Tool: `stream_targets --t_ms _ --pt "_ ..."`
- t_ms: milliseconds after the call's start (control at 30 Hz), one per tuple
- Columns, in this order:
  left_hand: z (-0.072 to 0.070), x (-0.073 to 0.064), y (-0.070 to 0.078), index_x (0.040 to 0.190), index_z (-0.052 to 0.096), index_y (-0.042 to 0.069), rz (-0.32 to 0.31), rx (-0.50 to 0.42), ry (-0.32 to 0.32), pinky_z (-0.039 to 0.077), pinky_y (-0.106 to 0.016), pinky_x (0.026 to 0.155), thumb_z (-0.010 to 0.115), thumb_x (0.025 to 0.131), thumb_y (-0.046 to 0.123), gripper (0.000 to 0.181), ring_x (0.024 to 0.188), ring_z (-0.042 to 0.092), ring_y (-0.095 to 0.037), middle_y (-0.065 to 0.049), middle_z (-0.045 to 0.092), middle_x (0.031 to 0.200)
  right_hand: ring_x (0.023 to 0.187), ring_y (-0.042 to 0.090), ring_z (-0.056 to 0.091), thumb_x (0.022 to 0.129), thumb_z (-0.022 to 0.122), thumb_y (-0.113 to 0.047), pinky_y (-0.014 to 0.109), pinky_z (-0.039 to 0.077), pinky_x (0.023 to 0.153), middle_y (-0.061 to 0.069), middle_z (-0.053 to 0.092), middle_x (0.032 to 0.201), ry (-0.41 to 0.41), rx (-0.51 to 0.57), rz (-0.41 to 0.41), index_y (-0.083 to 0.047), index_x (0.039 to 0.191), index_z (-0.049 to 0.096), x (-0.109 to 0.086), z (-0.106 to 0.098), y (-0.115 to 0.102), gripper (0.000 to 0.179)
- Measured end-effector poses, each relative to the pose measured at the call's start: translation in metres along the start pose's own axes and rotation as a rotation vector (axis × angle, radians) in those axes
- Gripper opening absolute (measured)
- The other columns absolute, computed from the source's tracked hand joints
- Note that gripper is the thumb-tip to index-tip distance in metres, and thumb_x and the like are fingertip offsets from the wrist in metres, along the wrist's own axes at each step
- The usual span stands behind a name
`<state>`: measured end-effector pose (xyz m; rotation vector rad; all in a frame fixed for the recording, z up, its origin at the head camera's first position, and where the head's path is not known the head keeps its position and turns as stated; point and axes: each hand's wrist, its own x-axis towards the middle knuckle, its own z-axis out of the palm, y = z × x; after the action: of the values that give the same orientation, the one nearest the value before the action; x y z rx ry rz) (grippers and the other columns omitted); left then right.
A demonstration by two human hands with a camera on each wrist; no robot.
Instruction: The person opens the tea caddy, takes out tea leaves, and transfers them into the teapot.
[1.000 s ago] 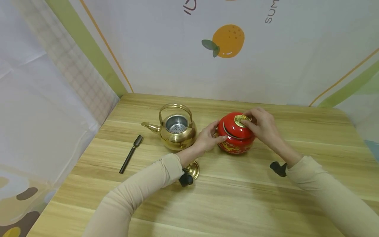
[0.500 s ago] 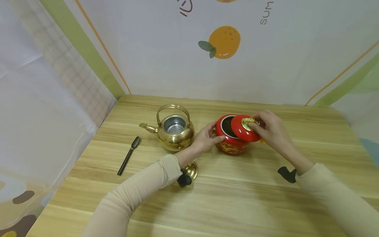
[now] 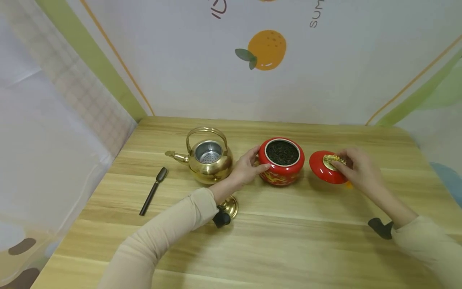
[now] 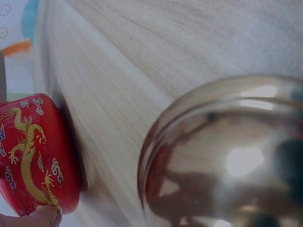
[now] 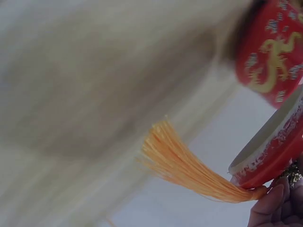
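Wooden table [image 3: 281, 249]: left hand [image 3: 247, 167] holds jar [image 3: 280, 175], right hand [image 3: 361, 170] lid [image 3: 322, 170].

Head view facing forward and down, close tilted wrist views, red jar [image 3: 282, 175] shared

the left hand [image 3: 245, 170] grips (thumb [image 3: 262, 168] spread wide) while the right hand [image 3: 359, 165] pinches.

Wood-grain table [image 3: 288, 245] with a brass kettle [image 3: 213, 171], red jar [image 3: 281, 173], dark scoop [image 3: 153, 192] and some round brass piece [image 3: 233, 206] on it.
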<state>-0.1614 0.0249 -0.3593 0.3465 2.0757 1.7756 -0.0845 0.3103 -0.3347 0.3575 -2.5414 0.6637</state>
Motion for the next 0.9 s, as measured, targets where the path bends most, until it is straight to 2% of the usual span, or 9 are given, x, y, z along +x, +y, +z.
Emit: stream_targets --t_ms 167,367,600,900 --pt "-0.001 0.0 0.0 0.147 0.028 0.005 0.001 0.006 0.0 0.033 -0.035 0.111 0.067 0.087 0.007 0.072 0.137 0.034 -0.025 -0.009 0.033 0.151 0.061 0.007 0.036 0.07 0.076 0.007 0.019 0.029 0.048 0.003 0.049 0.065 -0.058 -0.033 0.054 0.006 0.085 0.066 -0.015 -0.004 0.01 0.017" --pt "-0.001 0.001 -0.001 0.147 0.026 0.002 0.02 0.014 -0.008 0.034 -0.034 0.109 0.066 0.087 0.005 0.072 0.136 0.035 -0.026 -0.012 0.033 0.15 0.061 0.01 0.039 0.072 0.076 0.002 0.02 0.033 0.047 0.002 0.051 0.066 -0.137 -0.057 0.108 0.003 0.081 0.064 -0.028 -0.002 0.018 0.015" --pt "-0.001 0.0 -0.001 0.147 0.027 0.001 0.031 0.006 -0.007 0.035 -0.035 0.109 0.065 0.087 0.003 0.071 0.135 0.037 -0.027 -0.013 0.034 0.149 0.06 0.002 0.038 0.074 0.075 -0.002 0.021 0.035 0.048 0.003 0.054 0.068 -0.232 -0.035 0.171 0.004 0.082 0.064 -0.031 0.005 0.022 0.015" --pt "-0.001 0.0 0.0 0.147 0.027 0.003 0.016 0.003 -0.011 0.034 -0.035 0.11 0.065 0.087 0.006 0.071 0.136 0.035 -0.027 -0.012 0.033 0.15 0.062 0.01 0.042 0.075 0.075 -0.004 0.022 0.035 0.05 0.004 0.055 0.069 -0.282 -0.056 0.209 0.002 0.081 0.062 -0.035 0.009 0.022 0.015"
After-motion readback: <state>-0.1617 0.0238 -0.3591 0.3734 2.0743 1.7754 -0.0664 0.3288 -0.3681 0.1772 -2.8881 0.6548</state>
